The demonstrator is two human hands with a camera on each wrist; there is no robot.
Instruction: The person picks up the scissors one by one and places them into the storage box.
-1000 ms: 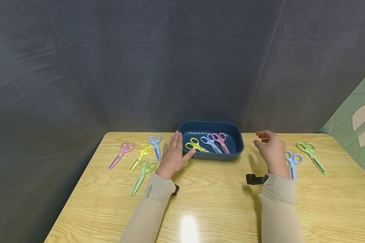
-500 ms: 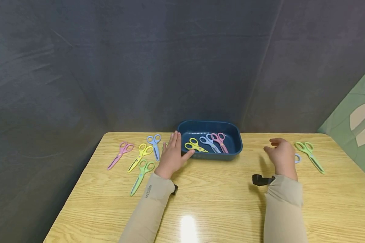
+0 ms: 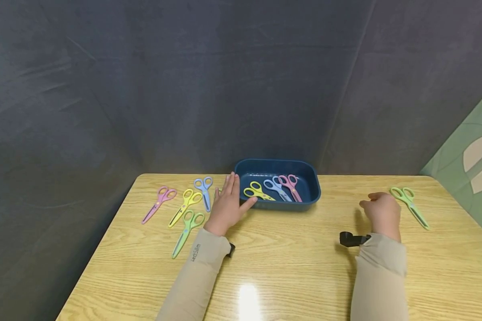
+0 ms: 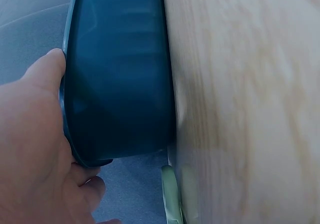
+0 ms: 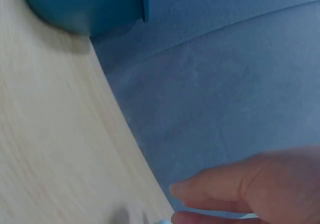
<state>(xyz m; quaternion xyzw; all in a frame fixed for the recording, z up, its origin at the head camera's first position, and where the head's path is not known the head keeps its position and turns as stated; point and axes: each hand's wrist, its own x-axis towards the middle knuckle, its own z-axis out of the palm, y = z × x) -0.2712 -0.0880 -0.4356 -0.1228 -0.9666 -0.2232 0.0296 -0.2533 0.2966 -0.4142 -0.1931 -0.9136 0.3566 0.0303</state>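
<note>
My left hand (image 3: 226, 207) rests at the left end of a dark blue plastic bin (image 3: 279, 207), fingers straight along its rim and thumb on the near edge. In the left wrist view the thumb (image 4: 47, 69) touches the bin's rim. Inside the bin lie yellow scissors (image 3: 255, 189), blue scissors (image 3: 280, 191) and pink scissors (image 3: 292, 187). My right hand (image 3: 383, 214) is low over the table's right side, hiding another pair of blue scissors. In the right wrist view, thumb and finger have a gap between them, with a light blue bit (image 5: 165, 222) by the fingertip.
Green scissors (image 3: 410, 207) lie just right of my right hand. On the left lie pink (image 3: 159, 204), yellow (image 3: 185, 207), blue (image 3: 204, 192) and green scissors (image 3: 187, 232). Another green pair peeks out behind my left hand. A grey curtain (image 3: 241, 89) hangs behind the table.
My right hand has moved right and slightly nearer, over the blue scissors, which it now covers in the head view. My left hand and the bin have stayed put.
</note>
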